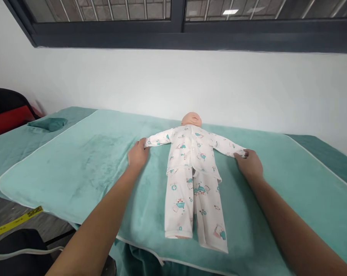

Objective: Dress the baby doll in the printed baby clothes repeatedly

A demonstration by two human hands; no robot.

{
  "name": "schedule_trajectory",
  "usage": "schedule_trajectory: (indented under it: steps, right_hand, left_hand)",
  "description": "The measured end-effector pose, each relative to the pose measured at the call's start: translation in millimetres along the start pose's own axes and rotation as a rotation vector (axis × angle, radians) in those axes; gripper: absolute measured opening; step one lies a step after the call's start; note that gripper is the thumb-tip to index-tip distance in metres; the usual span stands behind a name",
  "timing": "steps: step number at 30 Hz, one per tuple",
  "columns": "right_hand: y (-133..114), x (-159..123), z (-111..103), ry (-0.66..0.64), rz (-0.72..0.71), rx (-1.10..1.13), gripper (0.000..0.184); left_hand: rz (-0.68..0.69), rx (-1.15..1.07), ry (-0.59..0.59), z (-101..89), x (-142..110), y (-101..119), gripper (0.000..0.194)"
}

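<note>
A baby doll (191, 119) lies on its back on the green bed cover, its head toward the wall. It wears a white printed pajama top (187, 147) and matching pajama pants (179, 203); the pant legs point toward me. My left hand (138, 153) pinches the cuff of the sleeve on the left. My right hand (249, 163) pinches the other sleeve's cuff. Both sleeves are stretched out sideways, and the doll's hands are hidden. The top's lower edge overlaps the waist of the pants.
The green cover (76, 165) spreads over the bed, with a small green pillow-like bundle (48, 124) at far left. A red and black bag (9, 111) sits beyond it. Yellow tape (17, 222) and a black chair-like object (21, 249) with a pale cable are at lower left.
</note>
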State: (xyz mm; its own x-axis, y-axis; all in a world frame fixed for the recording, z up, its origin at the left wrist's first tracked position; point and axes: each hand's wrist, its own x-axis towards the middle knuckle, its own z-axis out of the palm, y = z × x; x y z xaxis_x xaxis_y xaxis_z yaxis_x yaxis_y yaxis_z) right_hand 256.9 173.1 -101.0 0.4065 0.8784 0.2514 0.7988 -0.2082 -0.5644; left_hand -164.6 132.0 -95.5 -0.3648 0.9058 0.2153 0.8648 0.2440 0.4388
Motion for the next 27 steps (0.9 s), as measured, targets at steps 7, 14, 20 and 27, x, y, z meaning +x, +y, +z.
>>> schedule_trajectory:
  steps: [7, 14, 20, 27]
  right_hand:
    - [11.7, 32.3, -1.6, 0.039, -0.065, 0.011, 0.04]
    - [20.1, 40.3, -1.7, 0.154, -0.077, 0.012, 0.039]
    - [0.1, 21.8, 7.2, 0.273, -0.498, -0.018, 0.042]
    - [-8.6, 19.0, 25.1, -0.083, -0.564, -0.15, 0.048]
  left_hand:
    - [-0.023, -0.055, 0.172, 4.8, 31.4, -19.6, 0.039]
    - [-0.012, 0.098, 0.198, 4.3, 31.7, -15.5, 0.048]
    - [0.374, 0.15, 0.163, 4.1, 14.5, 0.7, 0.057]
    - [0.23, 0.132, -0.058, 13.4, 14.5, 6.4, 0.056]
